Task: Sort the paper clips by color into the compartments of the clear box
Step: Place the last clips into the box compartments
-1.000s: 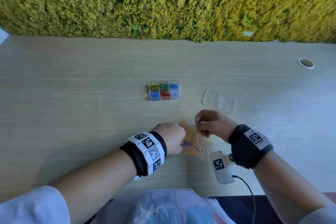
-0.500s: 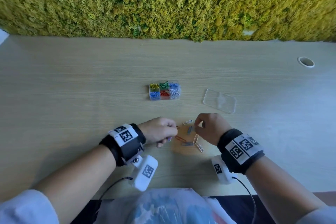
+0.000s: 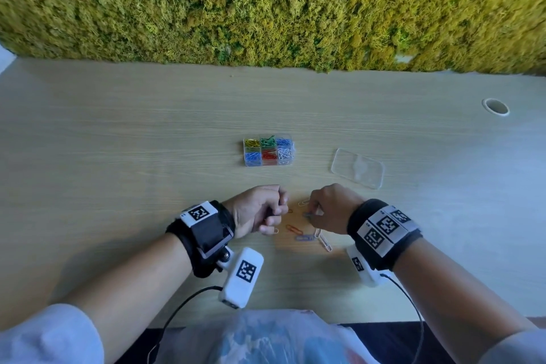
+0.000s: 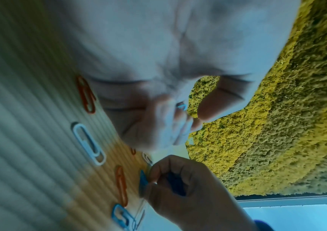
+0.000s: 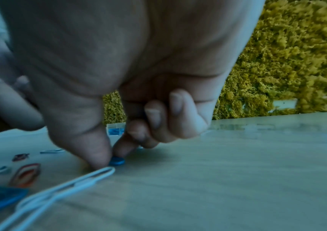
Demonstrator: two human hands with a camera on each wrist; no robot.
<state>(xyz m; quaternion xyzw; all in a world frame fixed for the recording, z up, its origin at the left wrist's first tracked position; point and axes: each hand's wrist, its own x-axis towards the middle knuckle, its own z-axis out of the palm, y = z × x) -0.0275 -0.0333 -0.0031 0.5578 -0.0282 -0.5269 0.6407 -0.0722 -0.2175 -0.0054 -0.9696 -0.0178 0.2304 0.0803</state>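
We're mid-pick: right hand pinching a blue clip off the worktop; left hand grips a light-blue clip. Next: lift, drop into clear box, matching blue compartment.

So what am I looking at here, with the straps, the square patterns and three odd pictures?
No robot: a person sorts paper clips. One camera sits on the head, one on each wrist strap, so you get an overview and two close-ups along the hands. On the pale wooden table stand a clear compartment box with clips grouped by colour, its clear flat lid beside it, and loose clips, including a red one. The right hand pinches a blue paper clip on the table. The left hand is curled; it seems to hold a light blue clip.
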